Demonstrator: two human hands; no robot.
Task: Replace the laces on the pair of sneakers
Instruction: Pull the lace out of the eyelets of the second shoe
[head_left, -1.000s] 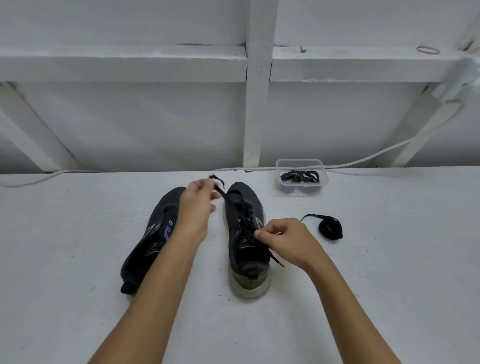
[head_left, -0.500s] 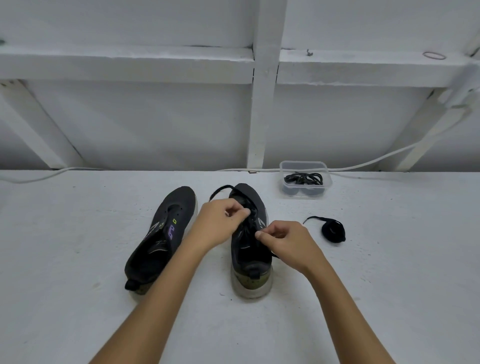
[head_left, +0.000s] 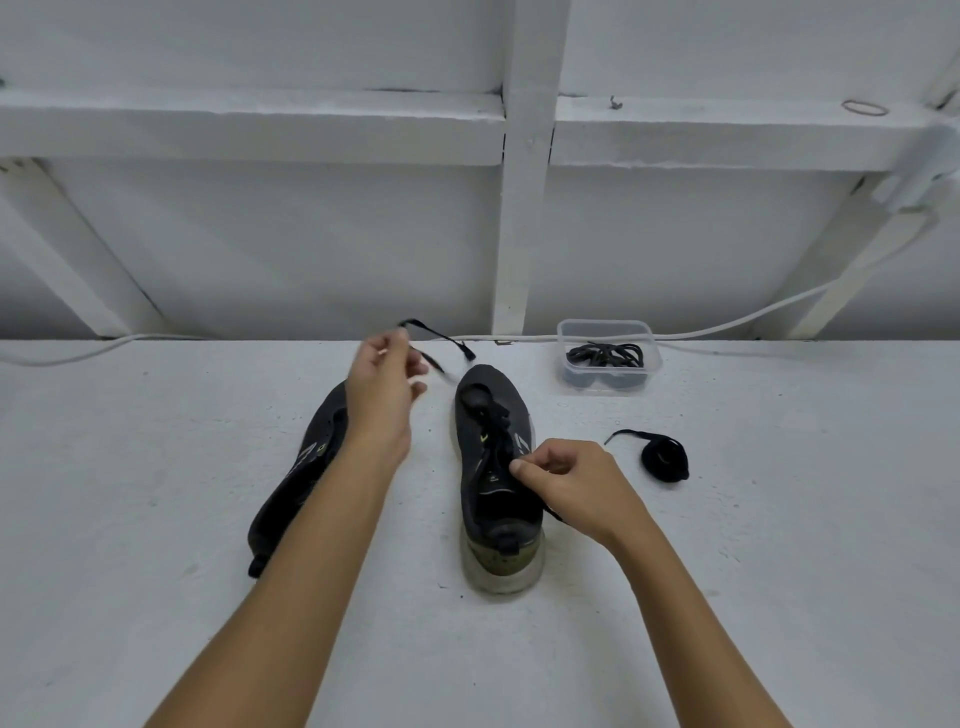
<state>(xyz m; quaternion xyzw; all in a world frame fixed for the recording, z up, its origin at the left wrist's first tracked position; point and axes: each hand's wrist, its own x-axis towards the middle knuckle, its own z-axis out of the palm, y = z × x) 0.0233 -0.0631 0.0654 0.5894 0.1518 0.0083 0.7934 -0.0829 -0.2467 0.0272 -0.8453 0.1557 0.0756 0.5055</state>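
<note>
Both sneakers mid-table, toes twd far edge. L hand (head_left: 382, 395) up near far edge, fingertips pinched on lace (head_left: 441, 340) end, drawn away from right sneaker (head_left: 496, 467) — judged: taking slack through an eyelet. R hand (head_left: 563, 480) pinches lace at the eyelet rows, prob. to steady the shoe vs the pull. Left sneaker (head_left: 306, 467) lies tilted, partly behind L forearm; can't tell if laced. Coiled lace (head_left: 665, 460) near table's right side; box (head_left: 608, 356) w/ more laces at far edge. L fingertips blurred — exact grip unclear. Old vs new lace: can't tell.
</note>
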